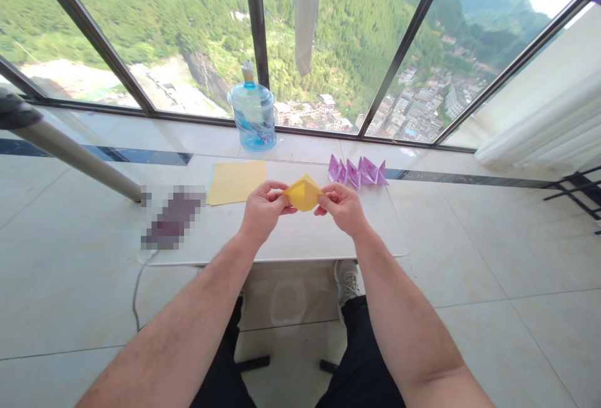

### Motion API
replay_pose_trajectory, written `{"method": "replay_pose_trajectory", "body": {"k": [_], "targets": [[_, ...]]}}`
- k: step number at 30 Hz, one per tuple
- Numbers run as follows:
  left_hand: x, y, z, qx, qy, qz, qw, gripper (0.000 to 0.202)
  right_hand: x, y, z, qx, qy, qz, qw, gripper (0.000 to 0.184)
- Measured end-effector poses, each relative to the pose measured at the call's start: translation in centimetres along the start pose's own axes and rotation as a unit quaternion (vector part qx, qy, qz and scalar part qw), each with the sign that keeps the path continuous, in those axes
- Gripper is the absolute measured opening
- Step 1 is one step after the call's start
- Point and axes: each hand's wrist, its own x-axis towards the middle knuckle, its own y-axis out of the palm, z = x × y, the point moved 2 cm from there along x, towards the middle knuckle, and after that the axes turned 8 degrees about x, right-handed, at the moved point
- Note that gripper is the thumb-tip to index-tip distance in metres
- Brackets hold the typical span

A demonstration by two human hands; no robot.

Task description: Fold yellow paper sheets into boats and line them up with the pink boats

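A folded yellow paper piece (pixel 303 195) is held above the low white table (pixel 291 242) between both hands. My left hand (pixel 263 208) pinches its left edge and my right hand (pixel 342 206) pinches its right edge, fingers closed on the paper. A flat stack of yellow paper sheets (pixel 235 181) lies on the table just left of the hands. Several folded purple paper shapes (pixel 357 172) sit in a row at the table's far right.
A blue water jug (pixel 253 114) stands on the sill by the large windows. A blurred dark object (pixel 171 219) with a cable lies on the table's left end. A grey pole (pixel 70 151) slants at left. A black rack (pixel 580 192) stands at right.
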Motion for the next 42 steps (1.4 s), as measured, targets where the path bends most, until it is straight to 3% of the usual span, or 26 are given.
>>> {"method": "replay_pose_trajectory", "body": {"k": [5,11,25,32,42], "targets": [[-0.03,-0.10,0.03,0.000,-0.015,0.025,1.000,0.030,0.15,-0.30,0.01,-0.016,-0.003,0.009,1.000,0.037],[0.01,-0.01,0.09,-0.005,-0.013,-0.002,1.000,0.026,0.13,-0.21,0.01,0.009,-0.005,0.039,0.999,0.033],[-0.06,-0.08,0.03,0.005,0.010,0.010,1.000,0.025,0.23,-0.19,0.21,0.019,0.023,0.000,1.000,0.031],[-0.11,-0.16,-0.04,0.007,0.012,0.007,1.000,0.023,0.10,-0.03,0.43,0.017,0.030,0.029,0.999,0.031],[0.20,-0.12,0.37,-0.046,-0.009,-0.015,0.999,0.015,0.12,-0.22,-0.24,0.065,0.006,0.024,0.998,0.027]]}}
